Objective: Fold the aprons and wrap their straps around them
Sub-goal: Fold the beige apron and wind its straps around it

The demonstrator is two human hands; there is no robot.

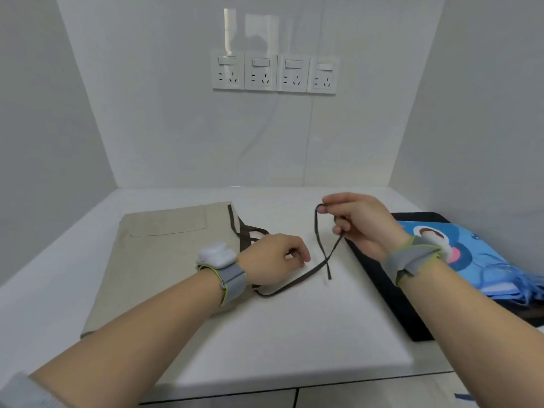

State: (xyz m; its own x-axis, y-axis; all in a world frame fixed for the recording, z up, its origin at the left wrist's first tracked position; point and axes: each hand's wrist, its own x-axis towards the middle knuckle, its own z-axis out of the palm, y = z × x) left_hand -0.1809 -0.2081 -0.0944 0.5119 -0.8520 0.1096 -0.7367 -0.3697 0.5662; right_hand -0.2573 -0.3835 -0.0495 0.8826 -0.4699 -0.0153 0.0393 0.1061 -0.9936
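Two hands, right hand pinching strap

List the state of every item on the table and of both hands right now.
Beige apron: folded flat on the table.
Brown strap: looped and crossed over itself, not yet wrapped.
Right hand: fingers pinch the strap loop, raised.
Left hand: curled at the apron's edge; grip unclear.
Blue apron: lying on a black apron.
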